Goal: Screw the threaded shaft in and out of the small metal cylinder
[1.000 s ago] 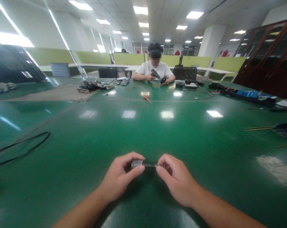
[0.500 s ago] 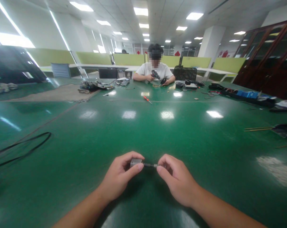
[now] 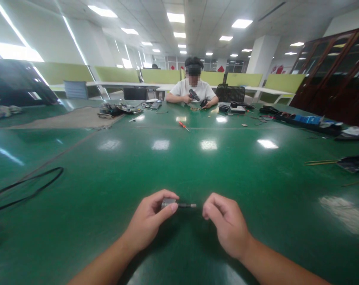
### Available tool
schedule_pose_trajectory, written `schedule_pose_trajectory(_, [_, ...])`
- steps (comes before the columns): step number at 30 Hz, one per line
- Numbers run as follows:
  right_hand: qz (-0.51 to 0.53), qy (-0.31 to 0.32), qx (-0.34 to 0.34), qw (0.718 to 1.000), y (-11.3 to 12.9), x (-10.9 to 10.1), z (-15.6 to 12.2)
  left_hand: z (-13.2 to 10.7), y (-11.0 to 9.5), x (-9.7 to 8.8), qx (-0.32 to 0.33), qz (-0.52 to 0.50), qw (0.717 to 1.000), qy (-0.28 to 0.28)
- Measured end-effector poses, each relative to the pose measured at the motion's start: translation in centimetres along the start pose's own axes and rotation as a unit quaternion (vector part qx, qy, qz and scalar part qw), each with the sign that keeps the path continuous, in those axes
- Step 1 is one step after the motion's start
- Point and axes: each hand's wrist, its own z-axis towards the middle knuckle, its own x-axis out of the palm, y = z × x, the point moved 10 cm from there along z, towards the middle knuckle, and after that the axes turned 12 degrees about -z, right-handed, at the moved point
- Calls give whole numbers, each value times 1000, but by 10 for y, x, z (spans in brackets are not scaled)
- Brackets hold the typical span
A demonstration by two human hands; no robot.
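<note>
My left hand (image 3: 151, 215) is closed on a small grey metal cylinder (image 3: 168, 202), gripped between thumb and fingers. Out of the cylinder's right end sticks a thin dark shaft (image 3: 183, 205) with a silvery tip, lying level and pointing at my other hand. My right hand (image 3: 226, 221) is a short gap to the right of that tip, its thumb and fingers curled together. Whatever those fingers may hold is hidden. Both hands are low over the green table (image 3: 179, 170), near its close side.
Across the table sits a person (image 3: 192, 91) holding a dark power tool (image 3: 194, 95). An orange screwdriver (image 3: 183, 126) lies mid-table. A black cable (image 3: 45, 174) loops at left; thin brass-coloured rods (image 3: 320, 162) lie at right. Electronics (image 3: 116, 109) are piled at the far left.
My right hand has come off the shaft's tip and moved slightly right, its fingers now curled tighter. The tip is now exposed. My left hand keeps its hold on the cylinder.
</note>
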Motion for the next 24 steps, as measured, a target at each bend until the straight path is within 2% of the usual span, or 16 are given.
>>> schedule_pose_trajectory(2, [64,-55,-3,996,-5,-12,2,1,2,-1,-3,-6,1000,-4])
schedule_pose_trajectory(4, [123,-83,53,988,-22,-16,5,2,3,-2,-5,-15,1000,-5])
schedule_pose_trajectory(6, [155,-66,103,980,-36,-8,7,3,5,-2,-5,-34,999,-5])
schedule_pose_trajectory(8, [165,-30,118,979,-41,4,9,3,5,-1,-1,-55,998,-6])
schedule_pose_trajectory(12, [164,45,100,980,-39,24,8,0,4,-2,1,-79,997,-22])
schedule_pose_trajectory(17, [149,63,82,983,-38,24,9,-13,-10,-13,-7,-114,990,-84])
schedule_pose_trajectory(20, [146,76,76,983,-36,27,10,-37,-23,-36,-22,-168,975,-144])
schedule_pose_trajectory(22, [145,89,70,983,-34,31,10,-67,-18,-63,-65,-264,937,-220])
schedule_pose_trajectory(24, [145,100,65,982,-32,36,10,-107,-10,-98,-103,-296,899,-307])
